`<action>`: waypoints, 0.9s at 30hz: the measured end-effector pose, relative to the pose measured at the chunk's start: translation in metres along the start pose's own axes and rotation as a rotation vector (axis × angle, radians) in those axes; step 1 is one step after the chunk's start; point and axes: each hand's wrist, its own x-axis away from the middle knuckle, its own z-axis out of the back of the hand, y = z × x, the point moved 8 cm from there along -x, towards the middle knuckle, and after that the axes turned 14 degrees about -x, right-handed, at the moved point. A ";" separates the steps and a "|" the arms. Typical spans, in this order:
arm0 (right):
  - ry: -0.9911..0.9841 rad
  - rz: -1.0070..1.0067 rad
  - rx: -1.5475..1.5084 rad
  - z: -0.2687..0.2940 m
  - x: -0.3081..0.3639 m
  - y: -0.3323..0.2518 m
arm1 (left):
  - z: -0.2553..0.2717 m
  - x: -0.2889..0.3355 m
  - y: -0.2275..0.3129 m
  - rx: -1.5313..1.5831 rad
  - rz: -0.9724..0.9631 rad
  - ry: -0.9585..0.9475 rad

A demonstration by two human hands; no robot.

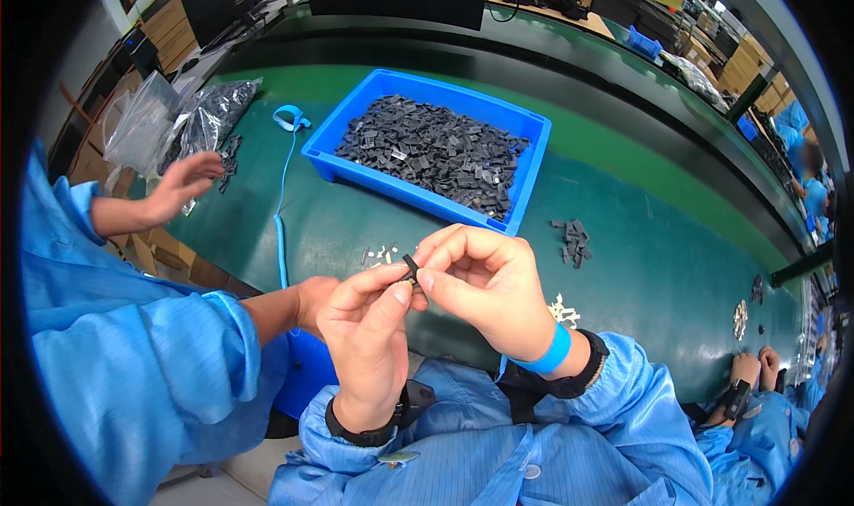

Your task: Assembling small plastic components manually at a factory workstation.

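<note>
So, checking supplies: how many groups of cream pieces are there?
3: near group beyond the left hand, middle group beside the right hand, far group at right; some may be hidden.

A small black piece [409,267] tilts between the hands [487,285].

The tray [402,191] is smooth plastic, the jacket [471,466] creased cloth, and the pinched dark piece [410,267] apparently matt plastic.

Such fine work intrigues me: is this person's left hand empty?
No, the left hand pinches a small black piece in its fingertips, beside the right hand.
</note>
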 end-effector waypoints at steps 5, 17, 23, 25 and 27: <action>-0.014 -0.081 -0.093 -0.008 -0.009 0.006 | 0.009 -0.003 -0.001 0.062 0.085 0.011; -0.001 -0.069 -0.108 -0.014 -0.017 0.010 | 0.016 -0.007 -0.001 0.095 0.119 0.030; -0.010 -0.073 -0.097 -0.012 -0.020 0.013 | 0.017 -0.013 -0.006 0.102 0.127 0.051; -0.003 -0.082 -0.101 -0.011 -0.021 0.014 | 0.018 -0.015 -0.009 0.103 0.119 0.054; 0.006 -0.087 -0.106 -0.010 -0.021 0.014 | 0.017 -0.015 -0.009 0.105 0.110 0.054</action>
